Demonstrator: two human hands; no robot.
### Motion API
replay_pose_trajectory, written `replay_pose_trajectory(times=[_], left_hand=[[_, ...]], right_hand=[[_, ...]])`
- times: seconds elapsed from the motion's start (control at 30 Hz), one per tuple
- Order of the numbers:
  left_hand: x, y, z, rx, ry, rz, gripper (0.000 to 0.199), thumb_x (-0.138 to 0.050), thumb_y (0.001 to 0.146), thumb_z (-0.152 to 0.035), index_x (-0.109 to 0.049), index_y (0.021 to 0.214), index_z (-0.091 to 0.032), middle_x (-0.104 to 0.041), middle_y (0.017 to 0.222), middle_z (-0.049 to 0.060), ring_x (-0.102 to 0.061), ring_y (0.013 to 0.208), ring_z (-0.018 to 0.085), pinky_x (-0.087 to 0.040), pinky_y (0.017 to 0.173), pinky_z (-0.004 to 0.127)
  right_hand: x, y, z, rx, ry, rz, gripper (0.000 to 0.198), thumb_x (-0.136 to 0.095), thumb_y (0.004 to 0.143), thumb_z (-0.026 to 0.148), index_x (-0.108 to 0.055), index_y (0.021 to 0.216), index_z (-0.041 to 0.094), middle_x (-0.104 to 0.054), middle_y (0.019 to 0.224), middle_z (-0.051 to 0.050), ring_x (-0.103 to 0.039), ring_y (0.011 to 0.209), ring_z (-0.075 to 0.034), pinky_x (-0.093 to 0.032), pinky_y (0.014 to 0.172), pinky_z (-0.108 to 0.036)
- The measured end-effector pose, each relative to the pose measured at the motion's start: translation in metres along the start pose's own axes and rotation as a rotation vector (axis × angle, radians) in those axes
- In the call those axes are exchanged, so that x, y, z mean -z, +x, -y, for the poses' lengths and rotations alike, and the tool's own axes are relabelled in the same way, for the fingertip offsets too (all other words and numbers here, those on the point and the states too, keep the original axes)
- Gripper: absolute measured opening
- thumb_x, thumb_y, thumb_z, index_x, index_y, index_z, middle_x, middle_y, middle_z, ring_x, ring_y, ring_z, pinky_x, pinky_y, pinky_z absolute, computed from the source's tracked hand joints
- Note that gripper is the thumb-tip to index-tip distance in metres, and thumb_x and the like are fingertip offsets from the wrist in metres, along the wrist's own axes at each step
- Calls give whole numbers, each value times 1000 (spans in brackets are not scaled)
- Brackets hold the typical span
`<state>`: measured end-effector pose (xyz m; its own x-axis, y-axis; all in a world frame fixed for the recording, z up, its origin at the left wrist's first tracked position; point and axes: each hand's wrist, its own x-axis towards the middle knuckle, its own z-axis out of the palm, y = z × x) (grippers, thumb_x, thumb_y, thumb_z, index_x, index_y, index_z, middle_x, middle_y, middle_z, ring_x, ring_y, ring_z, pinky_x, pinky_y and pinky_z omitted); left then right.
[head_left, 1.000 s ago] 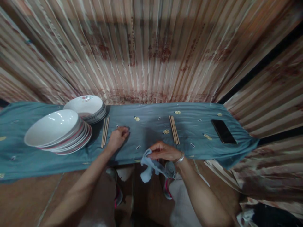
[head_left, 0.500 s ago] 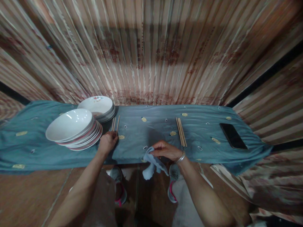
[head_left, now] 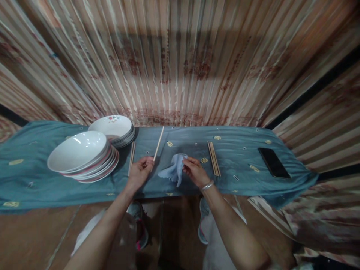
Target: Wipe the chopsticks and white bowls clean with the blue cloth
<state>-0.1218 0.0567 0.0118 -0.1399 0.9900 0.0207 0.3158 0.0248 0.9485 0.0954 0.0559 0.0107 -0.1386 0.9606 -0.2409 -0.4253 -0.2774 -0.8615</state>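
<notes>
Wooden chopstick (head_left: 159,143), held over the centre of a teal tablecloth (head_left: 233,157): the left hand (head_left: 141,171) pinches its near end, thumb and curled fingers closed; the long axis runs away from the person, free tip pointing between 12 and 1 o'clock (12 being straight ahead). Right hand (head_left: 194,171), likewise closed, grips a blue cloth (head_left: 176,168) in its fingertips, the folds hanging towards 8 o'clock, near the chopstick but apart from it. At 11 o'clock from the left hand, resting chopsticks (head_left: 131,158) point just past 12; at 2 o'clock from the right hand, a chopstick bundle (head_left: 214,158) points towards 11. Farther out: stacked bowls (head_left: 78,155) at 9 o'clock from the left hand, flower-patterned dishes (head_left: 112,129) between 10 and 11; black phone (head_left: 274,162) at 3 o'clock from the right hand; pleated curtain (head_left: 180,63) at 12.
</notes>
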Motion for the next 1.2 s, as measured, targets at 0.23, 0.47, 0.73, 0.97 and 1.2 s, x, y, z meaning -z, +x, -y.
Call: replay_pose_trajectory(times=[0.23, 0.47, 0.73, 0.97, 1.2], left_hand=[[-35, -27, -21, -1, -220, 279, 29, -65, 69, -42, -64, 80, -16, -55, 50, -4, -49, 49, 10, -40, 54, 22], [-36, -28, -19, 49, -276, 366, 35, -67, 68, -50, -64, 75, -16, -49, 47, -5, -43, 45, 9, -36, 50, 24], [-32, -35, -15, 155, -297, 461, 38, -69, 66, -52, -68, 75, -15, -52, 53, -4, -40, 46, 7, -33, 48, 22], [-26, -35, -9, 170, -287, 406, 39, -76, 60, -47, -67, 80, -15, -59, 57, -3, -45, 47, 8, -36, 48, 22], [-23, -36, -11, 175, -248, 384, 34, -75, 60, -47, -63, 68, -17, -61, 55, -1, -52, 47, 11, -40, 48, 24]], right_hand=[[-20, 1, -9, 119, -120, 19, 35, -81, 55, 50, -72, 66, 18, -62, 59, 4, -50, 58, -8, -42, 58, -22], [-23, 5, -4, 139, -99, -5, 34, -81, 55, 49, -71, 62, 17, -60, 55, 4, -46, 53, -7, -37, 53, -21], [5, 17, 23, 173, 111, -216, 36, -86, 46, 46, -69, 63, 19, -61, 54, 5, -45, 47, -5, -36, 45, -19], [17, 16, 35, 204, 142, -253, 31, -86, 50, 39, -67, 63, 18, -59, 52, 7, -46, 47, -5, -37, 45, -19], [17, 17, 35, 231, 131, -278, 34, -85, 48, 43, -65, 61, 19, -58, 52, 7, -44, 46, -4, -36, 44, -18]])
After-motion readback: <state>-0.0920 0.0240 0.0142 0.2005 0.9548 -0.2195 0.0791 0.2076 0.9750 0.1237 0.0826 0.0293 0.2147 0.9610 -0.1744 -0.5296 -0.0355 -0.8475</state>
